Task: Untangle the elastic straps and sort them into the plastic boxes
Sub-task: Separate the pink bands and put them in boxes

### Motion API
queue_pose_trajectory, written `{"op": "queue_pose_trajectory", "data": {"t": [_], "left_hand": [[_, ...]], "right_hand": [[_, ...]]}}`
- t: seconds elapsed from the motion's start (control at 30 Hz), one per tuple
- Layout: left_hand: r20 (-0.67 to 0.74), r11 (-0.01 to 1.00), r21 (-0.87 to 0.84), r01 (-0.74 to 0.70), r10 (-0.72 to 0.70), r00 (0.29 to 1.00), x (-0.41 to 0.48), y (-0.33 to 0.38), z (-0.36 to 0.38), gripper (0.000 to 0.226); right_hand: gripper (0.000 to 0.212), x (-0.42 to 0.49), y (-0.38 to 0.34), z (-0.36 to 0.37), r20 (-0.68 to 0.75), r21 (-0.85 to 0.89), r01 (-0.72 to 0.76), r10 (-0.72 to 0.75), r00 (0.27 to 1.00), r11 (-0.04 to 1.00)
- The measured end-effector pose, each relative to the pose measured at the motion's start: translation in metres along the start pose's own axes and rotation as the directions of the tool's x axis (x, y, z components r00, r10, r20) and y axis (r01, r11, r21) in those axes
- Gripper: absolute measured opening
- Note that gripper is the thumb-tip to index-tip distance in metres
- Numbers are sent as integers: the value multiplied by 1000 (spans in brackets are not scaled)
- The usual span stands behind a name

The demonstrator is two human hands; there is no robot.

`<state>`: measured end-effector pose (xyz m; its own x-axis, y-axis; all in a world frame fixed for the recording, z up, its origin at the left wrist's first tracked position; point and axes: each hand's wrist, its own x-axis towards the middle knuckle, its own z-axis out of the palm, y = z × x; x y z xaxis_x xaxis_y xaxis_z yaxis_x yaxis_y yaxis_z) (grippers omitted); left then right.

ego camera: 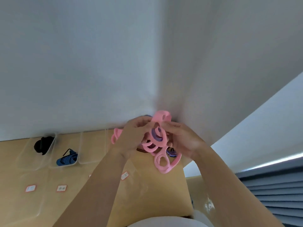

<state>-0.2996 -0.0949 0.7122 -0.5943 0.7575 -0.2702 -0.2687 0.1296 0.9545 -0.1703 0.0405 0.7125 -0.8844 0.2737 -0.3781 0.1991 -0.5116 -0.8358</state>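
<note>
Both hands are up in the air, over the far end of the desk (32,207), close to the wall. The left hand (131,136) and the right hand (182,138) each have their fingers curled in, pinching the tangle (157,145) between them. The tangle is mostly pink straps (162,159), with a purple strap (155,135) caught in the middle.

What could go wrong? If the hands pull hard, the stretchy loops could get tighter and knot up more. A strap could also snap back and slip out of the fingers. The big pink loops hang low, so they could catch on something or drop on the desk. The purple one is wrapped in pink, so it could go into the wrong box by mistake.

The straps look soft, flat and bendy, curled into round loops. The plastic boxes (91,148) are see-through with smooth, rounded sides, lined up by the wall. One holds a dark, bunched black strap (43,145). The next holds a stripy blue strap (67,159). Small white labels (30,188) with red edges sit on the tan desk.
</note>
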Motion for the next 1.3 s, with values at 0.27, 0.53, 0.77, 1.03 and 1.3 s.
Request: {"op": "queue_pose_trajectory", "data": {"t": [0.27,0.53,0.77,1.03,1.3], "left_hand": [[34,940,161,-300,299,954,-33,59,16,7],[41,754,352,-555,580,814,-68,110,27,13],[91,739,252,-624,624,776,-92,130,29,14],[10,713,313,-628,658,753,-114,124,43,13],[-46,687,392,-612,679,733,-137,126,70,17]], "right_hand": [[23,-49,-40,44,-235,-285,392,-460,856,875],[20,-97,-68,82,-274,-482,507,-672,687,715],[14,-118,-81,103,-278,-620,522,-786,553,586],[14,-138,-84,94,-138,-638,580,-816,561,507],[12,-158,-86,81,-144,-502,654,-800,582,566]]}}
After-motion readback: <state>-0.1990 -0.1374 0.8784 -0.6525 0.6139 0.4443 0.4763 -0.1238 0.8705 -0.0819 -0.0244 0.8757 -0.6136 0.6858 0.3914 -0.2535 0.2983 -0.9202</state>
